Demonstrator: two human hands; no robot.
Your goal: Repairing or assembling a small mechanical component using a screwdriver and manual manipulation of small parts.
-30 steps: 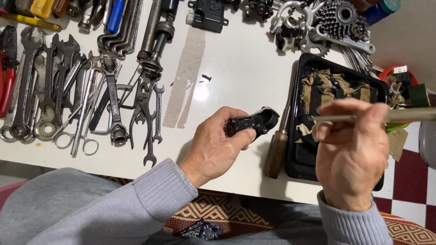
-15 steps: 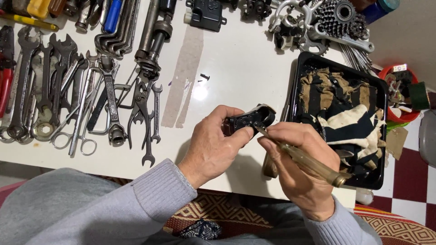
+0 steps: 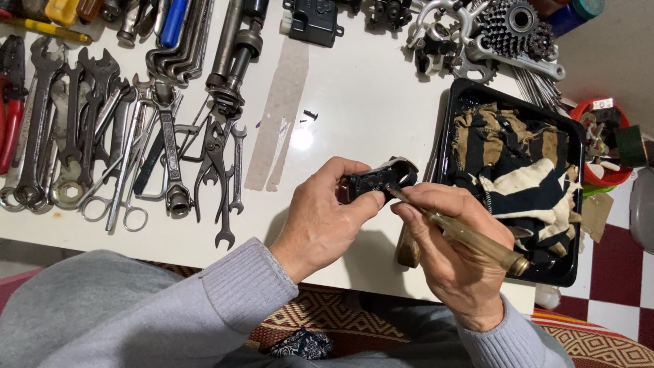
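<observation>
My left hand (image 3: 321,217) grips a small black metal part (image 3: 379,180) just above the front of the white table (image 3: 354,102). My right hand (image 3: 455,253) holds a screwdriver with a translucent amber handle (image 3: 477,240). Its tip touches the black part, right beside my left thumb. Both sleeves are grey. A wooden handle (image 3: 407,247) lies on the table under my right hand, mostly hidden.
A black tray (image 3: 575,204) with oily striped rags sits at the right. Many wrenches and pliers (image 3: 109,136) lie in a row on the left. Bicycle sprockets and metal parts (image 3: 504,31) are at the back right. A tiny screw (image 3: 310,114) lies mid-table. A red container (image 3: 603,146) stands off the table's right edge.
My right hand came from over the tray to the black part and turned the screwdriver so its tip meets the part. My left hand kept the part nearly still.
</observation>
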